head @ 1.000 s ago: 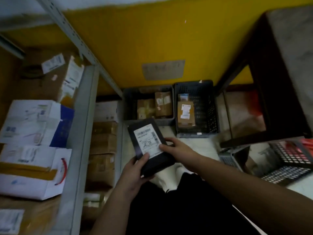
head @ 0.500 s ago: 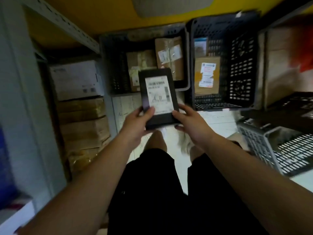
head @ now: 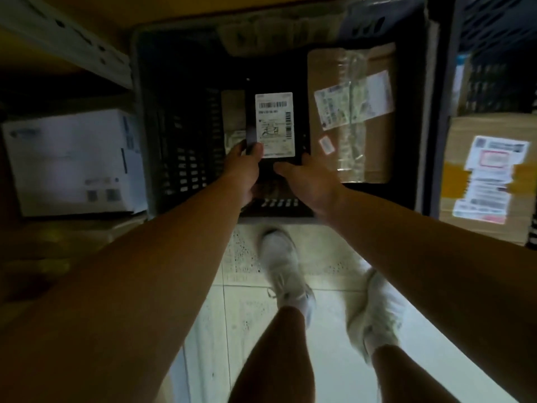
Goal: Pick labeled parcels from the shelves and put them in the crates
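Note:
I hold a flat black parcel (head: 276,112) with a white barcode label over the dark grey crate (head: 180,135) on the floor. My left hand (head: 245,167) grips its lower left corner, thumb on the label. My right hand (head: 308,181) grips its lower right edge. Inside the crate, a brown cardboard parcel (head: 366,146) with a taped label lies on the right. A smaller brown parcel (head: 232,112) shows partly behind the black one.
A second dark crate (head: 436,112) stands to the right holding a brown parcel (head: 488,181) with white labels. On the left, a metal shelf post (head: 66,39) and a white box (head: 72,161) on the low shelf. My feet (head: 284,266) stand on pale floor tiles.
I have stepped and leaned closer to the crates. Both hands carried the black parcel forward and down until it hangs over the left crate's inside.

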